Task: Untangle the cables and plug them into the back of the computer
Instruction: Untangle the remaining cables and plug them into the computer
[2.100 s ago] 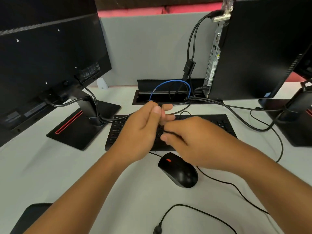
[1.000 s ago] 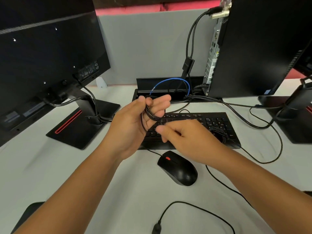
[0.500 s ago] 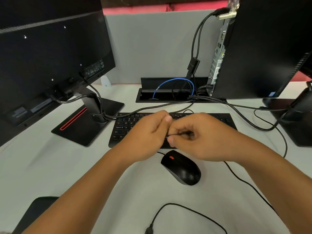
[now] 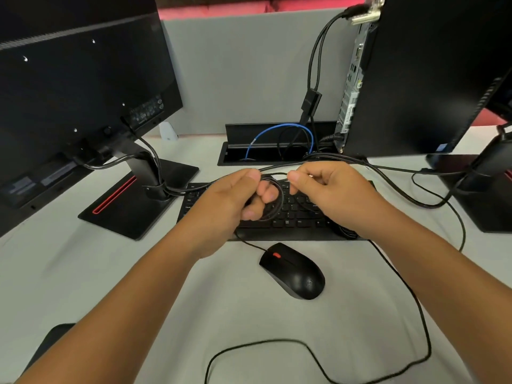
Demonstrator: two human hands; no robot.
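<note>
Above the keyboard (image 4: 288, 214), a thin black cable (image 4: 278, 202) loops in a small coil between both hands. Left hand (image 4: 232, 200) grips the coil with curled fingers; right hand (image 4: 329, 192) pinches the cable just beside it. Both forearms reach forward over the surface (image 4: 83, 273), near the mouse (image 4: 293, 271).

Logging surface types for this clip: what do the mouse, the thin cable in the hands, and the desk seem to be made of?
Mouse: looks like black matte plastic, with soft highlights and a red wheel.
Thin cable: probably rubber or vinyl sheathing; it bends in loose coils at the left hand, with the right hand beside it.
Desk: smooth, pale, dull, likely laminate; uncertain.
</note>
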